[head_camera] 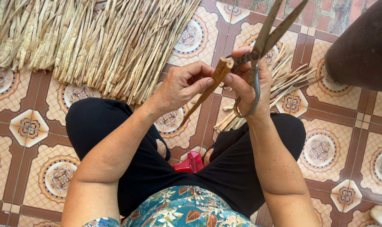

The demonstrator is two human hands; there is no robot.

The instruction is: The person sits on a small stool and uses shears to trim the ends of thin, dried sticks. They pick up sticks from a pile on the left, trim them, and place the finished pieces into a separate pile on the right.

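A large heap of pale dried stalks (94, 42) lies spread over the patterned tile floor (31, 126) at upper left, well apart from the work. At centre, the seated person's left hand (183, 84) is curled closed around a brown stick (208, 90), whose long axis slants from lower left up to its cut end at upper right. Just beside it, touching that upper end, the right hand (250, 88) grips a pair of old metal shears (258, 50), thumb pressed to the stick's tip, blades pointing up and away. Behind the right hand lies a smaller pile of trimmed sticks (279, 84); a dark rounded object (363, 46) fills the upper right corner.
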